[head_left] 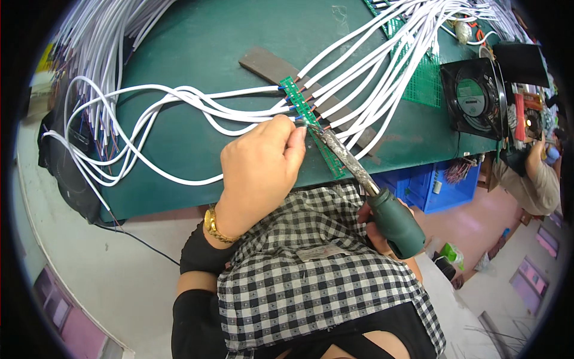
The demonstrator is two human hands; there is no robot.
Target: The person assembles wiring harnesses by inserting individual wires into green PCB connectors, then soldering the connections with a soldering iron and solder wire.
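Observation:
A narrow green circuit board strip [327, 157] lies at a slant on the green table, with white cables joined along both of its long sides. My left hand [257, 161] is closed in a pinch at the board's left side, on a white cable [200, 181] whose length trails out to the left from under the hand. Its pinched end is hidden by my fingers. My right hand [375, 234], partly covered by the handle, grips a soldering iron [353, 163] with a dark green handle. The iron's tip meets the board close to my left fingertips.
Under the board rests a dark flat bar [263, 63]. White cable bundles [116, 36] hang at the left; more cables [427, 21] fan out at the upper right. A black fan [473, 99] stands at the right, above a blue crate [427, 188]. Another person [532, 179] is at far right.

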